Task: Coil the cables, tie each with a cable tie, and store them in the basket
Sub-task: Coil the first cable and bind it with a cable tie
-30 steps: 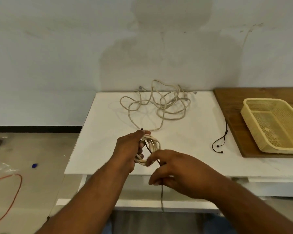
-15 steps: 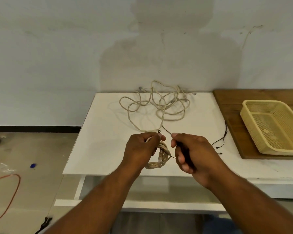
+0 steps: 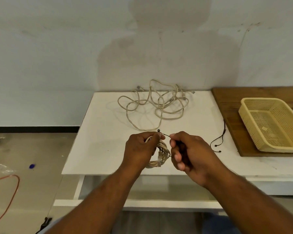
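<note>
My left hand (image 3: 141, 150) grips a small coil of beige cable (image 3: 161, 155) over the front of the white table (image 3: 100, 141). A thin black cable tie (image 3: 163, 133) runs round the coil; its head sticks up by my left thumb. My right hand (image 3: 189, 152) pinches the tie's tail just right of the coil, fingers curled. A loose tangle of beige cable (image 3: 157, 105) lies at the back of the table. The yellow mesh basket (image 3: 247, 105) sits on a wooden board at the right, with nothing seen inside it.
Two more black cable ties (image 3: 221, 137) lie on the table near the wooden board (image 3: 227, 102). An orange cable (image 3: 12, 188) and a small blue object (image 3: 32, 166) are on the floor at the left. A wall stands behind the table.
My right hand has risen from below the coil to beside it, bringing the tie's tail up and through to the top. My left hand kept its hold on the coil.
</note>
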